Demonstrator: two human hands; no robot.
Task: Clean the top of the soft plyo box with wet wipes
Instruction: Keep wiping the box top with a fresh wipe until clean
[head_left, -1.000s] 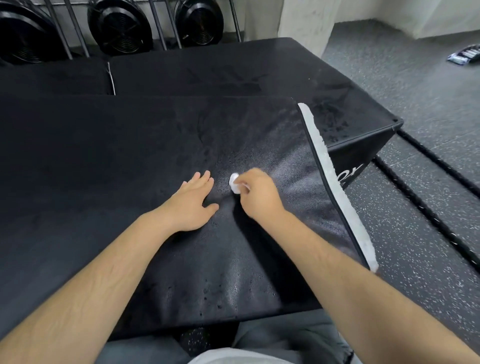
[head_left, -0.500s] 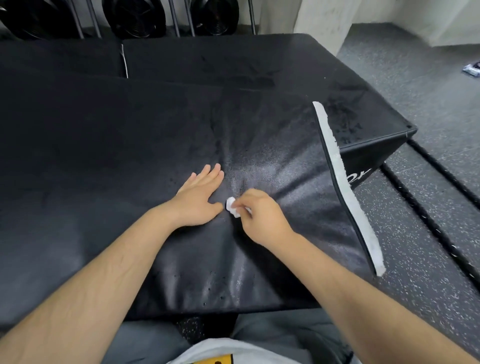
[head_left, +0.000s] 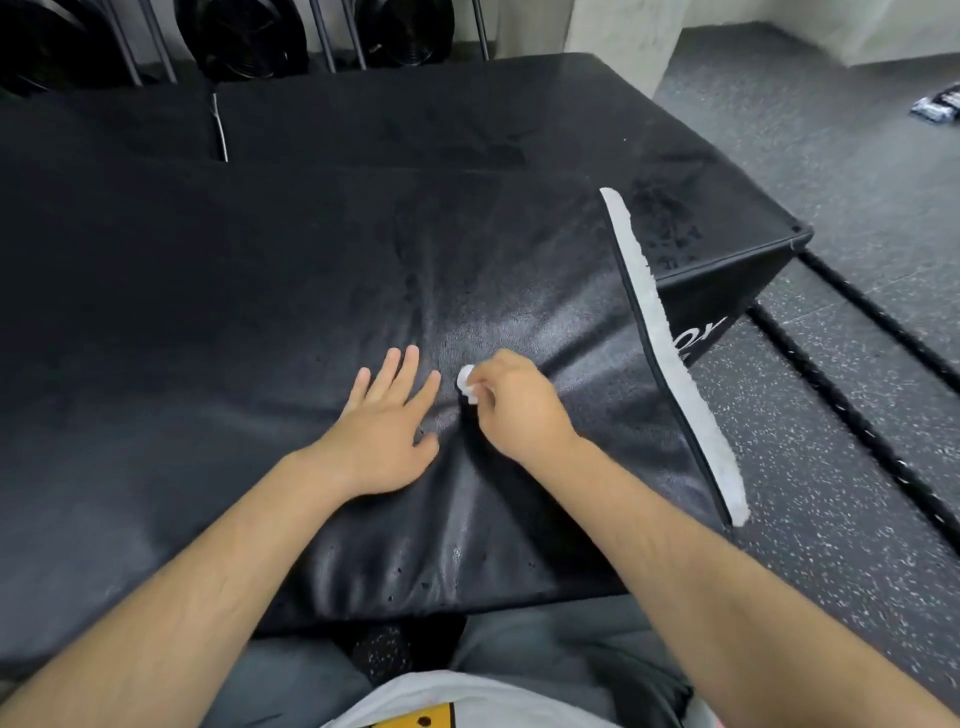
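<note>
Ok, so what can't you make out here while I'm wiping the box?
All in the head view:
The wipe: mostly buried in the right hand; only a white wad shows.
The lettering on the lower box: partly behind the white strip, unreadable.
The packet: blurred, cut by the right edge.
The plates: cropped by the top edge.

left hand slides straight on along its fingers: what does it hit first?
Likely nothing soon. The left hand points away and slightly right over the bare plyo box top; the wet wipe pinched by the right hand sits just right of that line. Depth unclear.
</note>
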